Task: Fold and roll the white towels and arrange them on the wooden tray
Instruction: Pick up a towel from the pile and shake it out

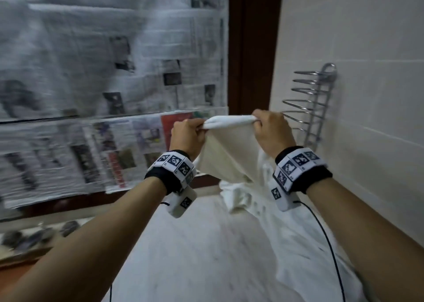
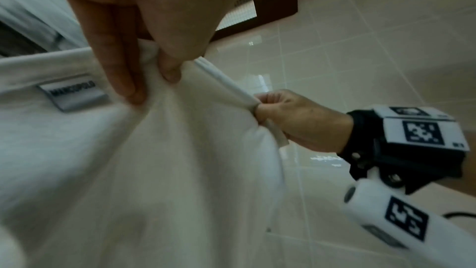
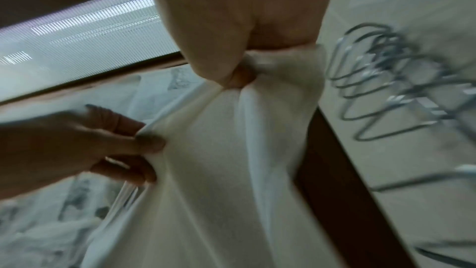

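A white towel (image 1: 227,150) hangs in the air in front of me, held up by its top edge. My left hand (image 1: 188,132) pinches the left end of that edge and my right hand (image 1: 268,125) pinches the right end, with the hem bunched between them. The left wrist view shows my left hand's fingers (image 2: 123,80) gripping the towel (image 2: 128,170) beside a grey sewn label (image 2: 73,95), and my right hand (image 2: 291,119) clamped on the hem. From the right wrist, my right hand (image 3: 239,76) pinches the cloth (image 3: 211,191). The towel's lower part drapes onto the white surface (image 1: 195,255). No wooden tray shows.
More white cloth (image 1: 243,200) lies crumpled on the white surface under the towel. A chrome wire rack (image 1: 314,102) is fixed to the tiled wall on the right. Newspaper (image 1: 91,83) covers the window ahead, beside a dark wooden frame (image 1: 250,44).
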The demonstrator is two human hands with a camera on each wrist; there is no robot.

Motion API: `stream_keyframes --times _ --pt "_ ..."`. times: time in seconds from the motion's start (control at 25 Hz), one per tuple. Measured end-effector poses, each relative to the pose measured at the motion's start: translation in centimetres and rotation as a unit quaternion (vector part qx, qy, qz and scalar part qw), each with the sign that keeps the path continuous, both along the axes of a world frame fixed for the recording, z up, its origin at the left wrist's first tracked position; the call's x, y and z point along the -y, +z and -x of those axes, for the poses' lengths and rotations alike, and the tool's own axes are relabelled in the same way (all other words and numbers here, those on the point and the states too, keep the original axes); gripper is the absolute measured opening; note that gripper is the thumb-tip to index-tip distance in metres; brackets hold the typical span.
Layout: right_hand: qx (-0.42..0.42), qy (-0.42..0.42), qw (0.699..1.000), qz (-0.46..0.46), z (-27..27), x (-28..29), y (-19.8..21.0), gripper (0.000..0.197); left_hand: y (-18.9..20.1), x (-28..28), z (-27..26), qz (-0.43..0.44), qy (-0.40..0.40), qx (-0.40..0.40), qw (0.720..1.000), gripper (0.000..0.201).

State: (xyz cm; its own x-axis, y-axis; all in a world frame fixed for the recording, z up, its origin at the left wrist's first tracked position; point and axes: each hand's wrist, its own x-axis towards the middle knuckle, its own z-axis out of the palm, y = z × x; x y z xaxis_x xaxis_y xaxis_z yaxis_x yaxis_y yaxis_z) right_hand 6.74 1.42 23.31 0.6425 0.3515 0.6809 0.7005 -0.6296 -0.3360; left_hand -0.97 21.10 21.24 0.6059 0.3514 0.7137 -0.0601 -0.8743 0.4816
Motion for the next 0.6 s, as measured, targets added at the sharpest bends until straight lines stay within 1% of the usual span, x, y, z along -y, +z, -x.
stream_keyframes --times 0.04,0.12,0.24,0.32,0.44,0.52,0.6 --pt "0.015 0.019 1.000 -0.012 0.5 -2.1 1.6 0.018 0.8 -2.0 1.5 -0.007 0.023 0.007 1.000 0.017" --pt "0.020 0.052 0.997 -0.051 1.8 -5.2 4.7 0.021 2.6 -5.5 4.1 -0.017 0.075 0.012 0.997 0.015" --pt "0.027 0.100 0.992 -0.079 3.3 -8.4 8.0 0.026 4.6 -9.2 7.6 -0.056 0.130 -0.018 0.990 0.017" --pt "0.041 0.113 0.988 -0.091 3.5 -9.5 9.7 0.024 5.5 -10.9 9.3 -0.078 0.158 -0.051 0.983 0.019" --pt "0.046 0.118 0.987 -0.100 3.2 -10.1 11.9 0.021 6.5 -13.1 11.9 -0.085 0.202 -0.095 0.971 0.024" --pt "0.053 0.132 0.985 -0.100 3.0 -10.1 13.0 0.019 7.5 -14.1 13.6 -0.084 0.226 -0.080 0.967 0.027" --pt "0.065 0.125 0.983 -0.114 2.9 -9.6 13.8 0.018 9.1 -15.1 14.6 -0.066 0.237 -0.049 0.968 0.030"
